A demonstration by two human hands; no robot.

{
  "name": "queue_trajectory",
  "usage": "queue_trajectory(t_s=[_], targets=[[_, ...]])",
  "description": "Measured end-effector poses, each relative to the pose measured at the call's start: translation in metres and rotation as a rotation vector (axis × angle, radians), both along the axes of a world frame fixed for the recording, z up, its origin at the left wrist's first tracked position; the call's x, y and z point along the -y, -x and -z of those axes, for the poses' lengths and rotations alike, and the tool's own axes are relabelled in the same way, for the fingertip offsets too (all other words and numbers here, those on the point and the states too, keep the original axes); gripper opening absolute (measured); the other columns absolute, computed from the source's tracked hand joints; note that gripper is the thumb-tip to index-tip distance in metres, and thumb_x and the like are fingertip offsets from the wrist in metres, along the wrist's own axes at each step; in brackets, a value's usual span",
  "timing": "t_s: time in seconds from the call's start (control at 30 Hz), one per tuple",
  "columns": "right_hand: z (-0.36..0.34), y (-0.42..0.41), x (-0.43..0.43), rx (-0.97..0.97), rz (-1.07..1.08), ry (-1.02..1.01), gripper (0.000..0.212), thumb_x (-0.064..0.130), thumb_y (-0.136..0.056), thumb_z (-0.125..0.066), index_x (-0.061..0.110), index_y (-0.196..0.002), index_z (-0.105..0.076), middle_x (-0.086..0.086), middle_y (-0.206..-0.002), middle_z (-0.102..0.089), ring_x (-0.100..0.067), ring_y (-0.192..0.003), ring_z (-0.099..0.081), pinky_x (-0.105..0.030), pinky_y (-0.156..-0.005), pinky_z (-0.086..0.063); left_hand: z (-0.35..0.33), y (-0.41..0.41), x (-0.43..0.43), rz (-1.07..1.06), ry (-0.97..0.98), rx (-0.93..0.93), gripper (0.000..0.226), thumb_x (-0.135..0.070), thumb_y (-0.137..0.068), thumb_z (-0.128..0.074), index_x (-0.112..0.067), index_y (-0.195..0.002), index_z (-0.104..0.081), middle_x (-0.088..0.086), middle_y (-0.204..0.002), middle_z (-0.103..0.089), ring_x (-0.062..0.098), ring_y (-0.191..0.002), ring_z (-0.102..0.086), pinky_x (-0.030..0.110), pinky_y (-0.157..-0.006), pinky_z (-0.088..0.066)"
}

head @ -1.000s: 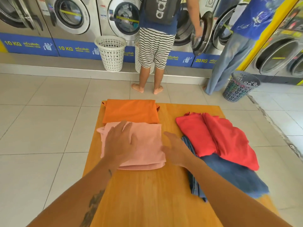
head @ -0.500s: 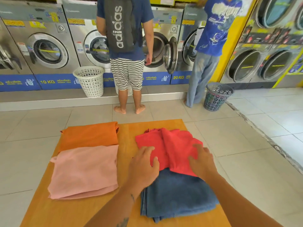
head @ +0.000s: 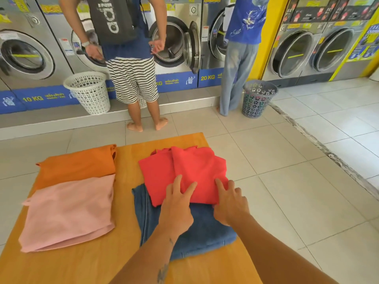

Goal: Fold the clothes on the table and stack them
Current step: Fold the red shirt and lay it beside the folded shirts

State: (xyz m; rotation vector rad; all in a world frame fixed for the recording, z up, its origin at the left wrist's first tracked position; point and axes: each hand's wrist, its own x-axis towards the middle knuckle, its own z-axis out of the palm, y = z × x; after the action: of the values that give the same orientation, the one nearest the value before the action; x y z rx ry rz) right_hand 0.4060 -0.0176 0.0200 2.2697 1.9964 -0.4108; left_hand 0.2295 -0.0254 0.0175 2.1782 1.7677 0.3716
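A loosely folded red garment (head: 184, 169) lies on the right half of the wooden table (head: 127, 201), partly over a blue denim piece (head: 196, 228). My left hand (head: 177, 206) rests with spread fingers on the red garment's near edge. My right hand (head: 229, 203) touches the same edge further right, fingers extended. Neither hand grips the cloth. On the left half, a folded pink garment (head: 67, 212) sits in front of a folded orange garment (head: 78, 165), their edges overlapping.
A person in striped shorts (head: 133, 78) stands barefoot just beyond the table, another person in blue (head: 240, 58) to the right, both facing washing machines. A white basket (head: 88, 92) and a grey basket (head: 258, 97) stand on the tiled floor.
Both hands left the pink garment and moved right onto the red one. In the last half second they slid slightly forward along its near edge, and my view shifted right.
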Motion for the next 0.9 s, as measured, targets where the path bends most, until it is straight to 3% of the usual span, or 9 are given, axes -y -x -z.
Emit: queue_trajectory(t_s=[0.13, 0.23, 0.33, 0.5, 0.57, 0.67, 0.73, 0.8, 0.9], targets=[[-0.005, 0.001, -0.005, 0.207, -0.162, -0.199, 0.045, 0.03, -0.083, -0.052, 0.018, -0.126, -0.051, -0.006, -0.131, -0.047, -0.031, -0.113, -0.047, -0.043, -0.08, -0.046, 0.0, 0.008, -0.011, 0.03, -0.1, -0.177, 0.07, -0.013, -0.091, -0.057, -0.043, -0.148, -0.029, 0.006, -0.156, -0.019, 0.027, -0.127, -0.034, 0.037, -0.092, -0.048], [-0.023, 0.001, -0.008, 0.228, -0.29, -0.269, 0.026, 0.028, -0.079, -0.05, 0.015, -0.097, -0.063, -0.005, -0.102, -0.062, -0.031, -0.094, -0.058, -0.044, -0.078, -0.047, -0.003, 0.019, -0.02, 0.052, -0.216, -0.134, 0.057, -0.016, -0.089, -0.061, -0.038, -0.14, -0.047, 0.005, -0.145, -0.041, 0.027, -0.113, -0.049, 0.038, -0.078, -0.054], [-0.043, 0.01, -0.002, 0.169, -0.406, -0.388, 0.021, 0.031, -0.072, -0.051, 0.013, -0.072, -0.064, -0.006, -0.077, -0.063, -0.032, -0.073, -0.061, -0.045, -0.071, -0.05, -0.018, 0.042, -0.022, 0.077, -0.311, -0.018, 0.047, -0.01, -0.088, -0.06, -0.029, -0.131, -0.058, 0.004, -0.137, -0.049, 0.027, -0.108, -0.053, 0.038, -0.068, -0.056], [-0.056, 0.068, 0.023, -0.008, -0.631, -0.523, 0.023, 0.035, -0.07, -0.049, 0.017, -0.062, -0.06, -0.005, -0.07, -0.06, -0.029, -0.066, -0.057, -0.041, -0.068, -0.047, -0.019, 0.088, -0.004, -0.125, -0.45, 0.113, 0.054, 0.008, -0.077, -0.061, -0.019, -0.123, -0.066, 0.02, -0.137, -0.047, 0.036, -0.108, -0.054, 0.043, -0.092, -0.049], [-0.042, 0.086, 0.03, -0.08, -0.692, -0.478, 0.022, 0.034, -0.071, -0.05, 0.016, -0.062, -0.059, -0.004, -0.073, -0.06, -0.029, -0.068, -0.058, -0.04, -0.067, -0.048, -0.014, 0.094, 0.017, -0.26, -0.403, 0.227, 0.063, 0.01, -0.079, -0.058, -0.025, -0.132, -0.06, 0.017, -0.131, -0.046, 0.026, -0.109, -0.053, 0.036, -0.097, -0.047], [-0.022, 0.092, 0.034, -0.159, -0.749, -0.329, 0.029, 0.035, -0.077, -0.047, 0.013, -0.074, -0.066, -0.005, -0.094, -0.064, -0.031, -0.083, -0.06, -0.045, -0.073, -0.049, -0.006, 0.092, 0.044, -0.415, -0.261, 0.541, 0.061, 0.002, -0.095, -0.044, -0.038, -0.141, -0.046, 0.002, -0.132, -0.05, -0.007, -0.108, -0.049, 0.007, -0.097, -0.037], [-0.018, 0.093, 0.034, -0.173, -0.784, -0.269, 0.033, 0.035, -0.08, -0.045, 0.011, -0.08, -0.069, -0.004, -0.108, -0.064, -0.031, -0.092, -0.058, -0.046, -0.077, -0.049, -0.001, 0.087, 0.053, -0.49, -0.131, 0.813, 0.055, -0.009, -0.102, -0.036, -0.047, -0.14, -0.044, -0.012, -0.141, -0.05, -0.003, -0.118, -0.053, 0.024, -0.1, -0.047], [-0.021, 0.093, 0.033, -0.237, -0.798, -0.209, 0.034, 0.037, -0.082, -0.046, 0.012, -0.08, -0.07, -0.003, -0.111, -0.062, -0.028, -0.095, -0.056, -0.045, -0.079, -0.048, -0.001, 0.084, 0.052, -0.576, -0.038, 0.995, 0.048, -0.022, -0.101, -0.034, -0.054, -0.134, -0.048, -0.007, -0.143, -0.051, 0.021, -0.117, -0.06, 0.045, -0.091, -0.056], [-0.032, 0.09, 0.022, -0.442, -0.758, -0.038, 0.034, 0.042, -0.083, -0.046, 0.02, -0.062, -0.061, 0.0, -0.085, -0.061, -0.021, -0.083, -0.052, -0.04, -0.079, -0.045, -0.007, 0.085, 0.046, -0.596, 0.041, 1.056, 0.042, -0.037, -0.092, -0.042, -0.052, -0.13, -0.053, 0.003, -0.146, -0.048, 0.03, -0.123, -0.056, 0.049, -0.087, -0.058]])
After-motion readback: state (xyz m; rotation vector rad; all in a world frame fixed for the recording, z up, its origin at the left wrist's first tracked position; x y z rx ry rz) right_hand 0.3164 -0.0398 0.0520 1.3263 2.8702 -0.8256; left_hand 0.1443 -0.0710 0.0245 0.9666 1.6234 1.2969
